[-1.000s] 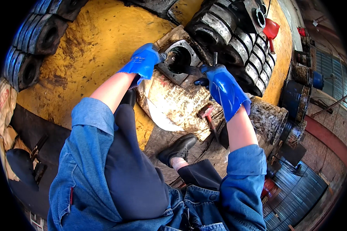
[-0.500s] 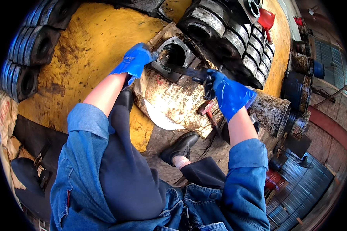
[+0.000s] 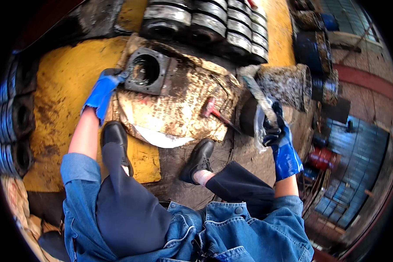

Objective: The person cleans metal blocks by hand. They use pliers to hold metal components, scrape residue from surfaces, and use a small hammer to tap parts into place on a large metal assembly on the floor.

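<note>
"Checking the metal block (image 3: 161, 74) first: where is it, how does it look?"

"Upper left of centre, lying on a stained paper sack (image 3: 174, 109). Squarish plate face, dull grey going to black, small holes at the corners. Wide round bore (image 3: 146, 70) in the middle, dark walls, brownish grime down inside."

"Left hand (image 3: 102, 89)?"

"Blue glove, blackened fingertips. At the block's left edge, fingers bunched close together. Can't tell if they pinch the rim or just rest on it."

"Right hand (image 3: 280, 142)?"

"Right of centre, well apart from the block. Blue glove too, fingers black and shiny, closed round the lower end of a long flat strip (image 3: 262, 98). Strip's grey and smeared, greenish near the top, slanting up and left."

"What's beside it?"

"Clear crumpled film (image 3: 258, 131), just left of the fingers; can't tell whether it's held. Crusted drum (image 3: 286, 87) above, upper right of centre."

"Other stuff nearby?"

"Red-headed hammer (image 3: 210, 108), mid-frame, head on the sack, handle pointing lower right. Ribbed metal cylinders (image 3: 207, 24) in rows along the top, light bands, dark ends. Yellow floor (image 3: 65, 74) at left, scuffed dark."
</note>
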Tool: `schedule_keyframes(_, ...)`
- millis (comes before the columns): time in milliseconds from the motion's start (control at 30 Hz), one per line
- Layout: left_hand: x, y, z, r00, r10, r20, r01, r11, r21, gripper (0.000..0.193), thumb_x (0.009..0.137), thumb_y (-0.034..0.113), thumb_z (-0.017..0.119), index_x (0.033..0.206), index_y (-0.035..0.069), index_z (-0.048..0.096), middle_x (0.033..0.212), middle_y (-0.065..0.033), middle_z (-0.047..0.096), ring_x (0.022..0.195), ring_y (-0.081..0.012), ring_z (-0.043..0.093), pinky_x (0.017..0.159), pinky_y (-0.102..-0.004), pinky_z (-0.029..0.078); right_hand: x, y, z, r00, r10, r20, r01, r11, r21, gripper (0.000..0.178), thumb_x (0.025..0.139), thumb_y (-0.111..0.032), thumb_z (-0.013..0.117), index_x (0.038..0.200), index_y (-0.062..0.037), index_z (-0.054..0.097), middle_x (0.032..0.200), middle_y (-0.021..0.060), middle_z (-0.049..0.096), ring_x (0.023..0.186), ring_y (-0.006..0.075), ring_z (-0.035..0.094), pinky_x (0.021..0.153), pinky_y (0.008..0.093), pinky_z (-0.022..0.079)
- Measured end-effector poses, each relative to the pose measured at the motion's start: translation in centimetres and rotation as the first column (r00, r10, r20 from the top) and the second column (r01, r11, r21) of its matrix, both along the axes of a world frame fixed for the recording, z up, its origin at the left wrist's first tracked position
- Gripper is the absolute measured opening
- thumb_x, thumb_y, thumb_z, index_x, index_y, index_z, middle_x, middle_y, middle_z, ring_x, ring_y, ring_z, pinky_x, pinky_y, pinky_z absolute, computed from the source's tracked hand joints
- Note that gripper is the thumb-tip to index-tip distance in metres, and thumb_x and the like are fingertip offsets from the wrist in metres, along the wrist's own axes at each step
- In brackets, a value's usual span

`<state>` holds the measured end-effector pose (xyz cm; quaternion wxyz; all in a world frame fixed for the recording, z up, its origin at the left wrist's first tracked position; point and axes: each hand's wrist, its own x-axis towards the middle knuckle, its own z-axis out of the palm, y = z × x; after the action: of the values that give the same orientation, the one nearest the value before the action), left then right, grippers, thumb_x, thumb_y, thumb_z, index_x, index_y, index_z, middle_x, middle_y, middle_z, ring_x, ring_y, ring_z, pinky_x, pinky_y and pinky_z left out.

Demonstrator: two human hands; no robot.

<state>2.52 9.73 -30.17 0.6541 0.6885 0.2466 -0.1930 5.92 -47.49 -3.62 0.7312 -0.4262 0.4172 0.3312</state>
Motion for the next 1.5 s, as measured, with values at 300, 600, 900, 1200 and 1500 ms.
schedule_keyframes(300,-0.2,-0.1,0.0,0.999,0.035,0.006,-0.034,0.999,-0.027,0.058,0.074,0.039,0.079,0.108,-0.005,0.063,0.093,-0.0113,0.067,0.086,-0.0176,0.060,0.078,-0.0292,0.046,-4.5,-1.2,-0.3,0.875,0.467,0.131,-0.021,0.306,-0.952,0.033,0.093,-0.033,0.049,0.107,-0.0085,0.067,0.078,0.0065,0.063,0.073,0.0137,0.056,0.067,0.0279,0.042)
schedule_keyframes(600,-0.1,-0.8,-1.0,0.997,0.062,0.040,-0.059,0.995,-0.081,0.059,0.073,0.040,0.080,0.108,-0.005,0.063,0.091,-0.0104,0.067,0.084,-0.0162,0.060,0.077,-0.0285,0.047,-2.9,-1.7,-9.3,0.607,0.650,-0.456,-0.236,-0.400,-0.885,0.033,0.090,-0.035,0.055,0.096,-0.0064,0.069,0.073,0.0029,0.064,0.060,0.0156,0.057,0.055,0.0322,0.042)
schedule_keyframes(900,-0.8,-0.5,-2.7,0.990,0.131,0.048,-0.129,0.991,-0.034,0.061,0.072,0.041,0.081,0.109,-0.004,0.063,0.090,-0.0094,0.068,0.082,-0.0148,0.060,0.075,-0.0277,0.047,-1.9,11.5,-1.9,0.928,0.339,0.156,-0.099,0.627,-0.773,0.026,0.091,-0.015,0.056,0.114,-0.0040,0.059,0.081,0.0081,0.068,0.058,0.0160,0.061,0.045,0.0257,0.041)
schedule_keyframes(1200,-0.2,-1.6,-5.0,0.974,0.218,0.067,-0.219,0.976,0.012,0.063,0.071,0.041,0.082,0.110,-0.003,0.063,0.089,-0.0085,0.068,0.080,-0.0134,0.059,0.074,-0.0270,0.047,5.1,28.7,-7.9,-0.356,0.749,-0.559,-0.318,-0.659,-0.681,0.023,0.085,-0.010,0.057,0.107,-0.0058,0.062,0.081,0.0119,0.067,0.062,0.0210,0.061,0.053,0.0323,0.049)
schedule_keyframes(1500,-1.3,-1.3,-4.6,0.971,0.239,0.027,-0.232,0.959,-0.161,0.083,0.065,0.046,0.084,0.121,-0.007,0.052,0.116,-0.0178,0.058,0.107,-0.0214,0.052,0.094,-0.0299,0.039,7.1,36.9,-7.9,-0.483,0.752,-0.448,0.096,-0.463,-0.881,0.020,0.077,-0.014,0.063,0.095,-0.0074,0.068,0.094,0.0188,0.066,0.088,0.0356,0.064,0.077,0.0368,0.054)
